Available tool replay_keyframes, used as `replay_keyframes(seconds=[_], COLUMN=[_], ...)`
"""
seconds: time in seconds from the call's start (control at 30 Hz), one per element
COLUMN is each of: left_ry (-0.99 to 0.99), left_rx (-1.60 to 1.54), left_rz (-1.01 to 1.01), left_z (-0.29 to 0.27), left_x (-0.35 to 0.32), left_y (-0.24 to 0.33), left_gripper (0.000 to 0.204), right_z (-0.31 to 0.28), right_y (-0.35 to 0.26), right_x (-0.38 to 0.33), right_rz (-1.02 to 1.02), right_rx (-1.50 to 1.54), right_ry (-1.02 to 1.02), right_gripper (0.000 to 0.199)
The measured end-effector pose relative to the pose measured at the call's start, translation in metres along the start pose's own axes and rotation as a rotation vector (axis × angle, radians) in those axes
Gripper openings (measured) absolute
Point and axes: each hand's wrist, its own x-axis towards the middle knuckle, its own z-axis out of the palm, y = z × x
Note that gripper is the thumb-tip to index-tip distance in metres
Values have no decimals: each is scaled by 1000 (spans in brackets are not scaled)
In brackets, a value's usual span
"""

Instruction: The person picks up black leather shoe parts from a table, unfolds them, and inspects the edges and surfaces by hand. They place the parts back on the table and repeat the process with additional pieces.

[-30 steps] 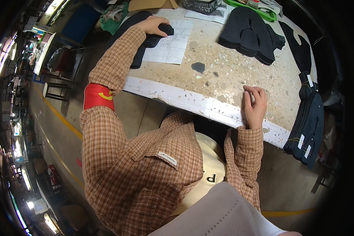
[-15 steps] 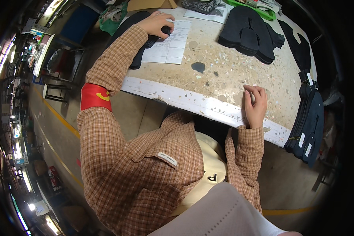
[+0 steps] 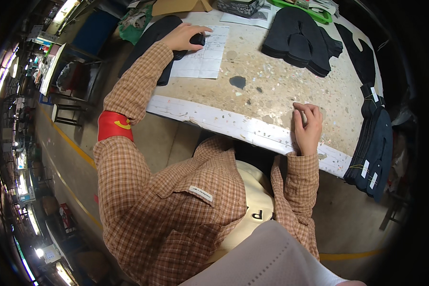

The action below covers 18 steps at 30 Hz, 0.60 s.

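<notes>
At the table's far left, my left hand (image 3: 180, 37) lies on a pile of black cut pieces (image 3: 164, 26). Its thumb and forefinger are spread apart on either side of a rounded black end (image 3: 198, 39), without closing round it. A sheet of paper with writing (image 3: 207, 59) lies partly under the pile, beside that hand. My right hand (image 3: 310, 126) rests near the front edge of the speckled table (image 3: 267, 90), fingers loosely bent and apart, holding nothing.
Stacked black curved pieces (image 3: 295, 40) lie at the far right. Tied black bundles with white tags (image 3: 371, 148) line the right edge. A dark printed box (image 3: 240, 6), a green tray (image 3: 323, 17) and cardboard (image 3: 181, 5) stand at the back. A dark scrap (image 3: 238, 82) lies mid-table.
The fingers of my left hand have opened wider around the black end and shifted slightly left. My right hand stays in place on the table.
</notes>
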Motion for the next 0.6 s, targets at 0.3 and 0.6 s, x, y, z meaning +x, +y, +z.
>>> replay_keyframes(seconds=[0.3,0.6], left_ry=[0,47], left_rx=[-42,32], left_rz=[39,71], left_z=[1,1], left_x=[4,1], left_y=[3,-7], left_gripper=[37,37], right_z=[0,0], right_y=[-1,-1], right_x=[0,0], right_rz=[-8,5], right_rx=[-12,-3], right_ry=[5,6], right_gripper=[15,15])
